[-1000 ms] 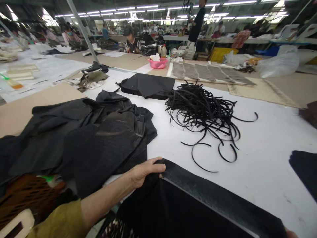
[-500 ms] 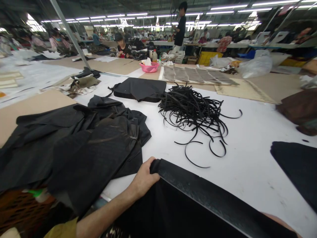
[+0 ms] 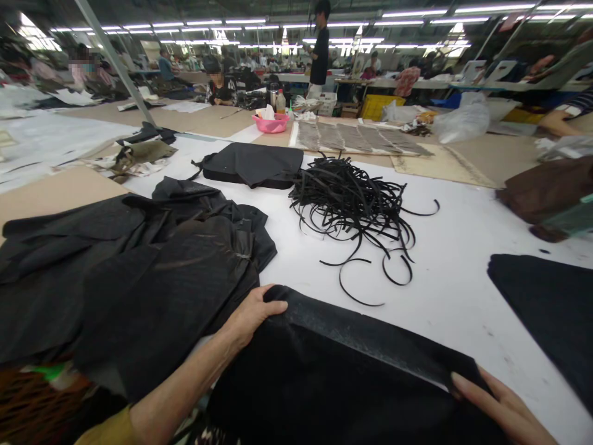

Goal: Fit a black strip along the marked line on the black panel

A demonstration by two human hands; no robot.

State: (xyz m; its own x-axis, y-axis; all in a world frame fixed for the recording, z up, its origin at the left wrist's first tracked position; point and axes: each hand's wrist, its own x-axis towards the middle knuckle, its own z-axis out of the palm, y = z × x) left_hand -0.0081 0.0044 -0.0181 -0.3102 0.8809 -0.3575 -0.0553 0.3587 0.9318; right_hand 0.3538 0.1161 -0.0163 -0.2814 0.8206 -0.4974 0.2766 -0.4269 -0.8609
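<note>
Matt black cloth panel (image 3: 352, 377) lies on smooth white table (image 3: 463, 296) beside glossy black straps (image 3: 352, 198).

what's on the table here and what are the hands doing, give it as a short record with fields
left hand: grips the left end of the black fabric piece at its far edge
right hand: fingers flat on its right end, thumb hidden
left of it: heap of black cloth
beyond it: tangle of black strips, folded black piece
far back: pink bowl
surface: white table
</note>
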